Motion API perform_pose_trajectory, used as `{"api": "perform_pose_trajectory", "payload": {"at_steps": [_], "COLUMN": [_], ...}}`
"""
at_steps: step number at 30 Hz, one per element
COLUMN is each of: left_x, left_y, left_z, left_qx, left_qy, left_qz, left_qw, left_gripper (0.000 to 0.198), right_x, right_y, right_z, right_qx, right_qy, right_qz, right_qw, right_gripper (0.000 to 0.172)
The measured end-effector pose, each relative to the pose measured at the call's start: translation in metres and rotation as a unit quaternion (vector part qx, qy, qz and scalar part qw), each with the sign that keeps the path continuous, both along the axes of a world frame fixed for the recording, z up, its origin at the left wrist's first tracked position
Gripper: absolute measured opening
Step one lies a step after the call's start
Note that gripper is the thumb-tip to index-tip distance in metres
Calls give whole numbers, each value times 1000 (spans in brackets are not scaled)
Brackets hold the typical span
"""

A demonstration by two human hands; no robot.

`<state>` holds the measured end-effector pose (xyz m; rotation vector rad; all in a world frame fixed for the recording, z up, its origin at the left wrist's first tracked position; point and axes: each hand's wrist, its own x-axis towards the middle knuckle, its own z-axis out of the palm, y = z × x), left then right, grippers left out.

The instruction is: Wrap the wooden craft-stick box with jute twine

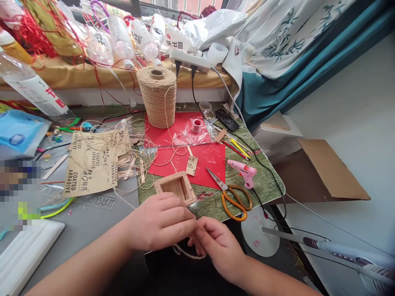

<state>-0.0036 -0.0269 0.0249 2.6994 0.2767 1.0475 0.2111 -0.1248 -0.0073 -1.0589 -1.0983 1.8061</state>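
Both of the person's hands come together at the near edge of the desk [265, 174], working at a loose strand of twine [193, 256] that loops below them. The right hand [219, 246] has its thumb and index finger pressed together, apparently gripping the strand, while the left hand [163, 224] arches over with fingers bent and close together, their tips meeting the right hand's (whether they also pinch the twine cannot be told, since the back of the hand hides it). Just beyond the left hand, a small twine-wrapped box [189, 187] sits tilted in view, its open side showing a slatted inside; its near corner is partly hidden. Farther back, a large spool of twine [157, 100] stands upright on red sheets [212, 168], a strand trailing down its side. To the right, scissors [226, 188] with orange handles lie spread, blades over the red, and a pink glue gun [243, 170] lies just beside them. On the left, brown sandpaper [92, 164] lies under tangled twine, with wooden sticks [128, 168] heaped next to it.
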Motion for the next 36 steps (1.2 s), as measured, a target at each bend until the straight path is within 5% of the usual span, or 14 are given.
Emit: {"api": "perform_pose_trajectory", "payload": {"at_steps": [4,10,16,20,27,31,36], "left_x": [-5,-1,-5,-12,-10,-8,-10], "left_y": [8,10,20,28,33,32,32], "left_z": [-8,-17,-19,-22,-31,-36,-37], "left_qx": [-72,-89,-141,-149,-197,-216,-195], "left_qy": [-24,-29,-64,-53,-5,20,37], "left_qz": [10,14,100,197,270,278,257], "left_qw": [997,996,983,968,942,936,946], "left_gripper": [18,32,20,13,15,16,19], "right_x": [12,13,13,15,8,0,-5], "right_y": [8,22,26,41,72,77,81], "right_z": [8,8,2,-3,-6,-1,0], "right_qx": [125,12,-8,9,146,234,241], "right_qy": [-64,-26,-45,-55,-228,-313,-355], "right_qz": [-38,-70,-69,-133,-218,-191,-161], "right_qw": [989,997,997,990,938,901,889], "right_gripper": [29,27,31,29,18,16,17]}}
